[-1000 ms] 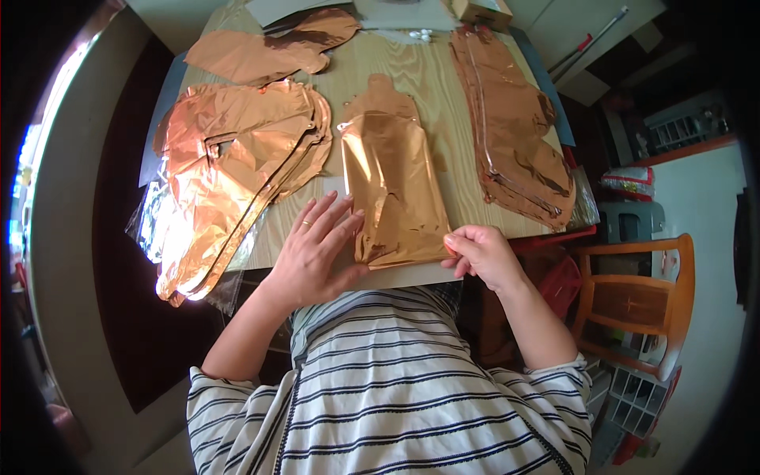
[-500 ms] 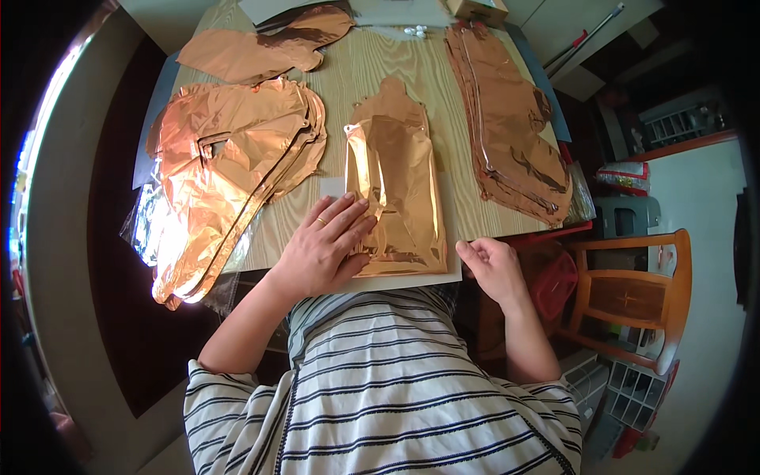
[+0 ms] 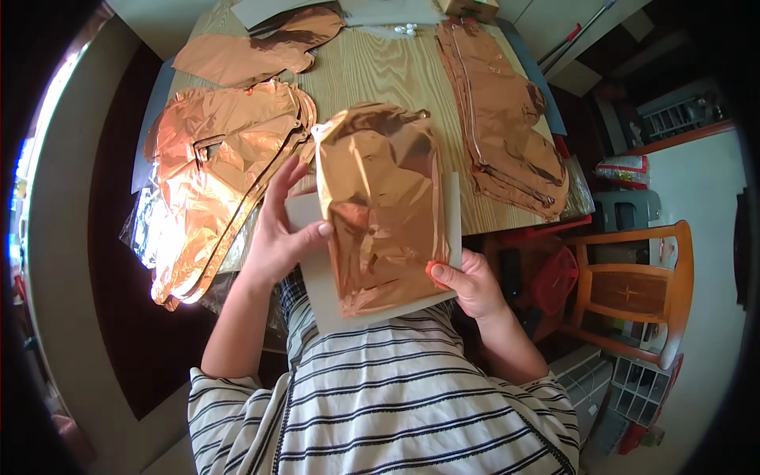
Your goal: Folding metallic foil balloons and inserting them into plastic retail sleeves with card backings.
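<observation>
Single view, worn on the person's head, left of a pair. Looks steeply down over the striped shirt (image 3: 380, 404) toward the wooden table (image 3: 380, 71) ahead. Fisheye: edges bend, dark rim all round. Close range; forearms enter from the lower edge. Wooden chair (image 3: 633, 285) and floor fall at the right margin.

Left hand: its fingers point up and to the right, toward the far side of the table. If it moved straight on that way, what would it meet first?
The left hand already grips the grey card with its foil balloon. Carrying on, it would probably reach bare tabletop, though depth is unclear.
</observation>
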Available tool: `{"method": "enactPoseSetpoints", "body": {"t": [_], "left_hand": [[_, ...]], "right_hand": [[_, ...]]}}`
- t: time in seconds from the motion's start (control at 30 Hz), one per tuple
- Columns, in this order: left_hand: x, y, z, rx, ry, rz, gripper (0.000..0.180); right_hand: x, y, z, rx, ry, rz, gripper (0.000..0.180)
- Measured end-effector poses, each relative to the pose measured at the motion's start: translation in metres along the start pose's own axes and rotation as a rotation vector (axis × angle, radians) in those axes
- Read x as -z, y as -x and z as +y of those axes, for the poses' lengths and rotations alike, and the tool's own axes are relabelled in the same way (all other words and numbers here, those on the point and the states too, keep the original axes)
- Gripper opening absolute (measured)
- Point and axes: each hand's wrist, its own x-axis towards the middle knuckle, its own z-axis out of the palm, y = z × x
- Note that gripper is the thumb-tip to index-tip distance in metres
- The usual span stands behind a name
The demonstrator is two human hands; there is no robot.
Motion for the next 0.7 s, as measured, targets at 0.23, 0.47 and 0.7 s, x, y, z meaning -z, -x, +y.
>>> {"method": "enactPoseSetpoints", "body": {"t": [0.23, 0.47, 0.7], "left_hand": [[-0.006, 0.002, 0.021, 0.182, 0.204, -0.071, 0.084], [-0.021, 0.025, 0.010, 0.287, 0.097, -0.082, 0.088], [-0.012, 0.026, 0.028, 0.127, -0.073, -0.112, 0.080]], "right_hand": [[-0.011, 0.013, -0.020, -0.062, 0.058, -0.138, 0.013], [-0.005, -0.025, -0.030, 0.091, -0.018, 0.004, 0.056], [-0.011, -0.021, -0.026, 0.276, 0.184, 0.028, 0.066]]}}
